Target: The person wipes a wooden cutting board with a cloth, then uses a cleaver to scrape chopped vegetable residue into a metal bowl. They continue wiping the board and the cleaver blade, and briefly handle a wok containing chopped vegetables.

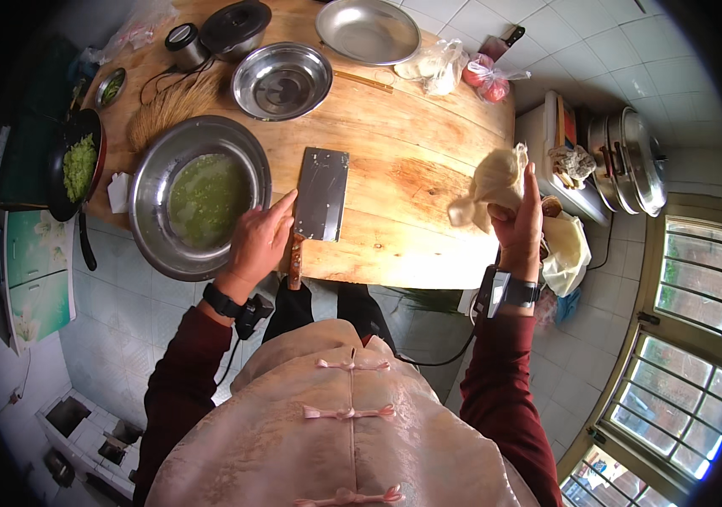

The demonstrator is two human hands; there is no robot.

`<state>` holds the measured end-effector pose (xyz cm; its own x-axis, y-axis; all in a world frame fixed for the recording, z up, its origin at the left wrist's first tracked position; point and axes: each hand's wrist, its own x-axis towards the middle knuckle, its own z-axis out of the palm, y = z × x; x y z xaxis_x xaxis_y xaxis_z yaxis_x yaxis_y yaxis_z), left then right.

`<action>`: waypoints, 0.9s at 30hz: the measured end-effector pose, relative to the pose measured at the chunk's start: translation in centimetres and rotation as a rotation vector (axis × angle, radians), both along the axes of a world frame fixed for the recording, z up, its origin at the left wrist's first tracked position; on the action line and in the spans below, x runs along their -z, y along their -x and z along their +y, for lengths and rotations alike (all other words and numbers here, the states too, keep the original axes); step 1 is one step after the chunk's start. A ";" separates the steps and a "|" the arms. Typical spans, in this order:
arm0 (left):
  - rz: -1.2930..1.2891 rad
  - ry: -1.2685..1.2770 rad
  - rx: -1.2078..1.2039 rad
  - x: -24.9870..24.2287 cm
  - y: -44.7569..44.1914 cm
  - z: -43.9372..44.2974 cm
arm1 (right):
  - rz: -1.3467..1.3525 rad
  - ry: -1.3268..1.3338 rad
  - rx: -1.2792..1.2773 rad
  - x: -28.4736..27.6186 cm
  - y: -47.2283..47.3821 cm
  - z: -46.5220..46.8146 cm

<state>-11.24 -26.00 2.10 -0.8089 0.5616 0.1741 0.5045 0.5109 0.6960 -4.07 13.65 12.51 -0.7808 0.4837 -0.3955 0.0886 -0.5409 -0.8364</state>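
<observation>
My right hand (516, 222) grips a bunched, off-white cloth (494, 184) above the right end of the wooden table. Its loose end hangs to the left, over or on the boards. Between a large steel basin (143, 209) and a cleaver (323, 190) is my left hand (263, 237), with nothing in it. The index finger is stretched out, its tip at the blade's left edge; whether they touch I cannot tell. Bits of food cling to the cleaver, which lies flat, its wooden handle (296, 263) towards me. Cloudy green liquid (205, 203) with small bits fills the basin's bottom.
On the wooden table (393, 209) stand a steel bowl (282, 82), a wide steel pan (367, 32), a straw brush (174, 108) and bagged food (443, 66). At left, a frying pan (102, 146) holds chopped greens (80, 168). Stacked steamer pots (627, 158) stand at right.
</observation>
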 end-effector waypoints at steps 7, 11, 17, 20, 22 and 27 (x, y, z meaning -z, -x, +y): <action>-0.186 0.250 -0.390 9.7 -8.5 4.4 | -0.163 -0.022 -0.222 4.1 -5.7 8.3; -0.397 0.391 -0.649 14.8 -10.3 4.5 | -0.236 -0.193 -0.172 8.2 -5.5 15.5; -0.375 0.544 -0.621 16.8 -8.6 5.3 | -0.630 -1.514 -0.332 20.0 -2.3 19.6; -0.412 0.500 -0.623 16.3 -7.6 5.3 | -0.676 -1.377 -0.504 25.7 -1.6 16.6; -0.400 0.476 -0.584 15.2 -7.3 5.5 | -0.694 -1.538 -0.607 28.1 -1.1 15.1; -1.031 -0.058 -0.771 9.8 -7.5 6.8 | -0.446 -1.171 -0.473 28.2 0.2 15.0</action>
